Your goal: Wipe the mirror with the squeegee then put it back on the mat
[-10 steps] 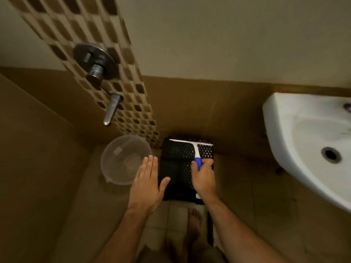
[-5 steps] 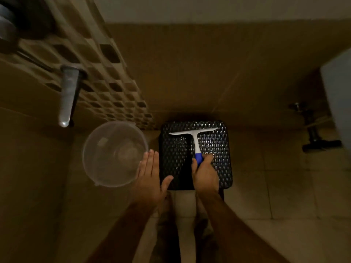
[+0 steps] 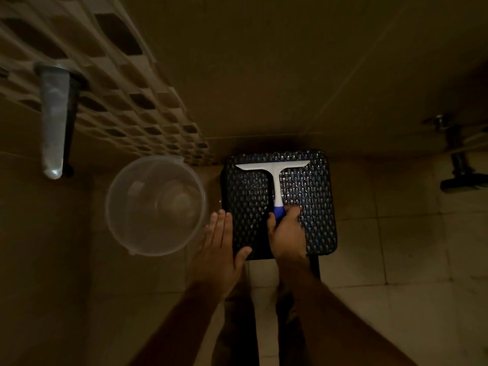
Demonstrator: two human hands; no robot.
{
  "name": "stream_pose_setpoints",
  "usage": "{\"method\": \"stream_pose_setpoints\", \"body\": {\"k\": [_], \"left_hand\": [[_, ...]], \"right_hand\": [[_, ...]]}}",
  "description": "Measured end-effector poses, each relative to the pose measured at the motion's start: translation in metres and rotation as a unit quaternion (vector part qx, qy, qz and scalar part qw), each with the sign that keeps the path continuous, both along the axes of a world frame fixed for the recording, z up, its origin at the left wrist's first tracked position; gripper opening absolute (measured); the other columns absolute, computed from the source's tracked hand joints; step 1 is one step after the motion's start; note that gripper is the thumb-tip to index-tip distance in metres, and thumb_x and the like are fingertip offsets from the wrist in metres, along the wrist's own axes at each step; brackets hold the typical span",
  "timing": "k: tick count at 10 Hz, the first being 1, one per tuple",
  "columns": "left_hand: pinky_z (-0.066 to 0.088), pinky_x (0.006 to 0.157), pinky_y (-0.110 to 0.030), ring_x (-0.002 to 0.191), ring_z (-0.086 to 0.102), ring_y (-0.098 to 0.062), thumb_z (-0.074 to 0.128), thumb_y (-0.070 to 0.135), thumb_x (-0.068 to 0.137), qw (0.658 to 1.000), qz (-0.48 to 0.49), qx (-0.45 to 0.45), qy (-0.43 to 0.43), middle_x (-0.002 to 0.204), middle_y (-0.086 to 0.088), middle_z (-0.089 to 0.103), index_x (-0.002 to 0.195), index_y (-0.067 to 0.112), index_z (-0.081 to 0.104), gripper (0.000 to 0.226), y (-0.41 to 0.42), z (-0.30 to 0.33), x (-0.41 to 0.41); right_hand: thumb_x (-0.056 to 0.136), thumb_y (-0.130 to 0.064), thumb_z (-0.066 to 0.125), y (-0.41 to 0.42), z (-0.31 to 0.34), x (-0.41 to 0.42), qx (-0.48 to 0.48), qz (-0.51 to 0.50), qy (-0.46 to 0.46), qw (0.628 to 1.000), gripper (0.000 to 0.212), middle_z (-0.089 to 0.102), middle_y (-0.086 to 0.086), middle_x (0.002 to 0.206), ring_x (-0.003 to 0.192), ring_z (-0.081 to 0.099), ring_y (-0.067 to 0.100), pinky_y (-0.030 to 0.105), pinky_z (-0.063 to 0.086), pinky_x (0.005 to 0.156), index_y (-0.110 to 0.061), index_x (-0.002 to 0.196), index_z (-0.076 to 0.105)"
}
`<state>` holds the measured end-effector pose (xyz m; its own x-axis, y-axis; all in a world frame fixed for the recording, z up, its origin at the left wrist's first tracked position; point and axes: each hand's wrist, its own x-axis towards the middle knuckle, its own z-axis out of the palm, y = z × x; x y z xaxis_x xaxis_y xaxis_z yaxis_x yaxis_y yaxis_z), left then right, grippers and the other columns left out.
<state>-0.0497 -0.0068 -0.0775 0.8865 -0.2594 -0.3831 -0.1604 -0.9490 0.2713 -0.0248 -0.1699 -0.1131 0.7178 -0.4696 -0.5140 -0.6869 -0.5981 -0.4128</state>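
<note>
Black woven mat (image 3: 311, 207) on the tiled floor, clear bowl (image 3: 155, 204) just left of it. Left hand (image 3: 219, 249) hovers flat, fingers spread out. Right hand (image 3: 286, 233) has its grip wrapped around the blue handle of the squeegee (image 3: 274, 178), which lies on the mat

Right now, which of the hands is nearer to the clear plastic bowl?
The left hand is nearer, open and flat beside the clear plastic bowl's rim. The right hand is farther right, gripping the squeegee handle on the black mat.
</note>
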Motion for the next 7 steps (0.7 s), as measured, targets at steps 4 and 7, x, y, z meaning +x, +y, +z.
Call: {"method": "stream_pose_setpoints", "body": {"k": [4, 7], "left_hand": [[0.012, 0.120, -0.036, 0.148, -0.001, -0.019, 0.002, 0.066, 0.091, 0.999, 0.037, -0.013, 0.003, 0.160, -0.010, 0.008, 0.153, 0.005, 0.013, 0.088, -0.012, 0.004, 0.013], [0.011, 0.120, -0.041, 0.148, 0.003, -0.020, 0.003, 0.063, 0.093, 0.997, 0.044, -0.015, -0.056, 0.160, -0.010, 0.012, 0.152, 0.006, 0.016, 0.083, -0.029, 0.066, 0.037]], "right_hand": [[0.082, -0.064, 0.046, -0.010, 0.005, -0.001, 0.011, -0.011, -0.034, 0.999, 0.059, 0.055, 0.009, 0.121, 0.099, 0.062, 0.033, 0.046, 0.052, 0.082, -0.020, 0.120, 0.034], [0.082, -0.074, 0.032, -0.037, 0.084, 0.017, -0.158, 0.189, -0.128, 0.961, 0.086, 0.024, 0.010, 0.157, 0.145, 0.015, 0.033, 0.054, 0.015, 0.115, -0.016, 0.146, 0.027]]}}
